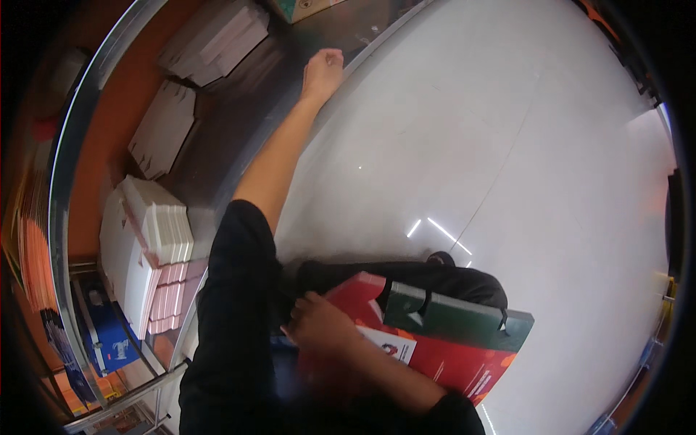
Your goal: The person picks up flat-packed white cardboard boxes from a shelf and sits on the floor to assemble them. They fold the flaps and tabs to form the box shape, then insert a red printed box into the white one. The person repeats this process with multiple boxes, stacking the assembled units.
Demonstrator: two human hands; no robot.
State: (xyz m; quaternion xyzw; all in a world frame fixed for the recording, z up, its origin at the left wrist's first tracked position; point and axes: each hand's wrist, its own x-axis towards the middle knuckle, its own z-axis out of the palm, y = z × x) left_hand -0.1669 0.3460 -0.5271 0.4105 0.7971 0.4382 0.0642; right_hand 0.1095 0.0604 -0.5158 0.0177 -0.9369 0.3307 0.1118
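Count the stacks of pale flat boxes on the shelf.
3: one stack at the far end near the left hand, one mid-shelf, one nearest the person. More may be hidden.

Box stacks (156, 232) sit on shelf (239, 109), left of floor (507, 145).

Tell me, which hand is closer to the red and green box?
The right hand: it rests against the red and green box held at the body. The left hand is stretched far out to the shelf, well away.
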